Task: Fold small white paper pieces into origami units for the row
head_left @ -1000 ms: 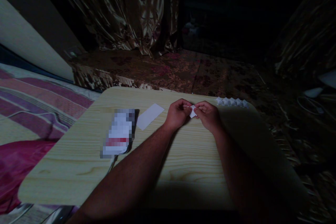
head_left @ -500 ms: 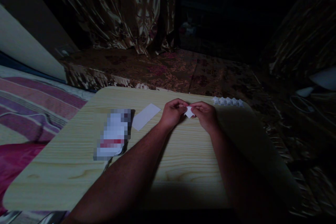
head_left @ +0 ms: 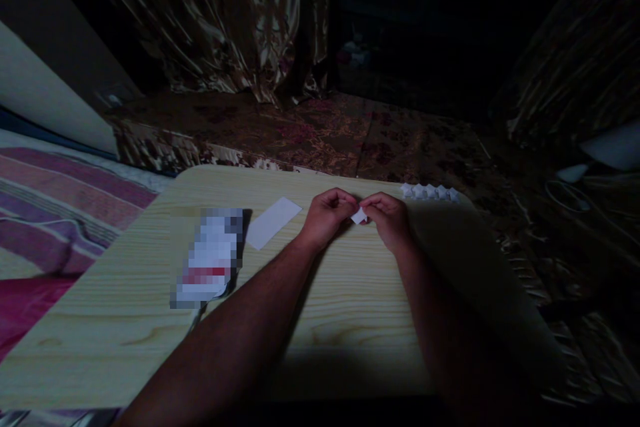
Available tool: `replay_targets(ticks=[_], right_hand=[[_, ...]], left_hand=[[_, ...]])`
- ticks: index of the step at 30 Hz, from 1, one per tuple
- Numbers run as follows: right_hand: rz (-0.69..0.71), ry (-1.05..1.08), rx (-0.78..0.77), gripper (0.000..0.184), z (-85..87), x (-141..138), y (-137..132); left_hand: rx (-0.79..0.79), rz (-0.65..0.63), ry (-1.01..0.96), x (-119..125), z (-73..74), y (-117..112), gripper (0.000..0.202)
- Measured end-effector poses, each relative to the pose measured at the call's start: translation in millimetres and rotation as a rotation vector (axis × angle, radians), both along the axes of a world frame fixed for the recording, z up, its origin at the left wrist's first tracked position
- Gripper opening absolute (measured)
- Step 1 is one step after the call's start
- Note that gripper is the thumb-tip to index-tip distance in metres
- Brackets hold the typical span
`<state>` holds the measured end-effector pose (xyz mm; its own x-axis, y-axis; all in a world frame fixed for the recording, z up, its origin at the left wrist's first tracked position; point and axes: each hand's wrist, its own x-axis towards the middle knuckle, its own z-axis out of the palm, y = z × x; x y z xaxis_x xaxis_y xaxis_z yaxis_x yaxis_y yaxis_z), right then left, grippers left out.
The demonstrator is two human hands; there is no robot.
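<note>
Between my fingertips is a small folded piece of white paper (head_left: 359, 216), its lower corner showing below the fingers. My left hand (head_left: 327, 215) pinches it from the left with thumb and forefinger. From the right, my right hand (head_left: 389, 217) pinches the same paper. Both hands are close together over the far half of the wooden table (head_left: 350, 307). Left of my left hand lies a flat white paper strip (head_left: 274, 223). A row of several white folded paper stars (head_left: 430, 193) sits beyond my right hand near the far edge.
A blurred-out device like a phone (head_left: 210, 257) lies left of the paper, with a cable at its lower end. A striped bedspread (head_left: 45, 193) is on the left. Patterned curtains (head_left: 270, 20) hang behind the table. A lamp-like white object (head_left: 613, 147) stands at far right.
My fingers have shifted slightly on the folded paper, and less of it shows now. The whole view has moved a little; the strip and stars stay in place on the table.
</note>
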<state>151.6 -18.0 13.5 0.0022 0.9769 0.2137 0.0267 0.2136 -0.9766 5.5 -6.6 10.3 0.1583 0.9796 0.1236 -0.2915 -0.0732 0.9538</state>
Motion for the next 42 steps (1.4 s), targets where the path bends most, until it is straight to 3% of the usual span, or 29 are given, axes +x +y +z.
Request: replay_targets(ticks=[7, 13, 21, 42], right_hand=[[0.025, 0.067, -0.055, 0.047, 4.5, -3.0, -0.2], [0.001, 0.038, -0.132, 0.033, 0.2, -1.7, 4.2], [-0.052, 0.026, -0.082, 0.02, -2.2, -4.5, 4.2], [-0.076, -0.017, -0.077, 0.018, -1.9, -6.5, 2.1]], left_hand=[[0.07, 0.087, 0.025, 0.0, -1.0, 0.9, 0.028], [0.082, 0.085, -0.008, -0.2, -2.5, 2.4, 0.036], [0.101, 0.106, 0.018, 0.4, -2.8, 1.3, 0.035], [0.109, 0.139, 0.072, 1.8, -2.1, -0.8, 0.027]])
